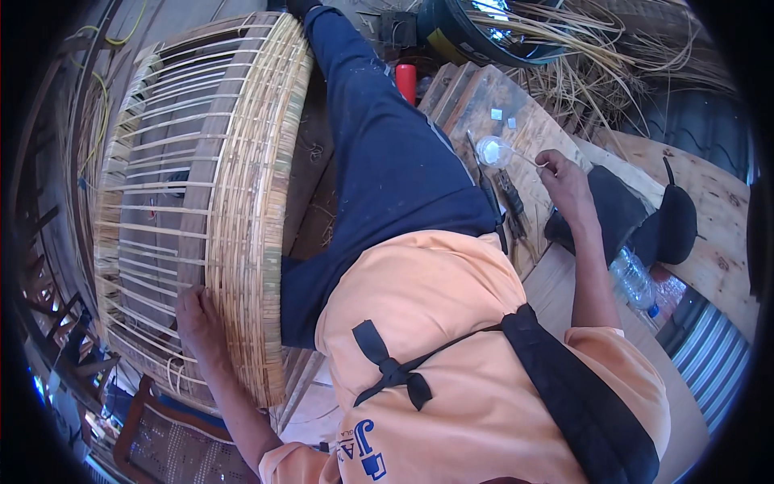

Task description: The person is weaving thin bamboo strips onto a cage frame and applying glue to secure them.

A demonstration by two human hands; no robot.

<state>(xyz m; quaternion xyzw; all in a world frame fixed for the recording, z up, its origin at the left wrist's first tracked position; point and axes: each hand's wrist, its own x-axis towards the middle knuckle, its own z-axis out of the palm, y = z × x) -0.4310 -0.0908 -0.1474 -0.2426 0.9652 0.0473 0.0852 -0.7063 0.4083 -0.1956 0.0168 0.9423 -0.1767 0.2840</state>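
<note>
A long woven rattan frame (250, 202), with a dense band along one side and spaced strips across its open middle, stands at my left. My left hand (201, 327) is on the inner edge of that band, fingers curled against the strips; the fingertips are partly hidden. Over at the right, my right hand (568, 189) pinches a thin pale stick (524, 158). The stick's far end reaches a small clear plastic cup (493, 151) with something whitish in it. This cup sits on a worn wooden board (540, 121).
Dark hand tools (510, 202) lie beside the cup, near two small square pieces (497, 114). A red cylinder (405, 82) and a black bucket (451, 32) stand beyond, with loose rattan strands (637, 40). A black cap (676, 222) and a plastic bottle (633, 280) are at right.
</note>
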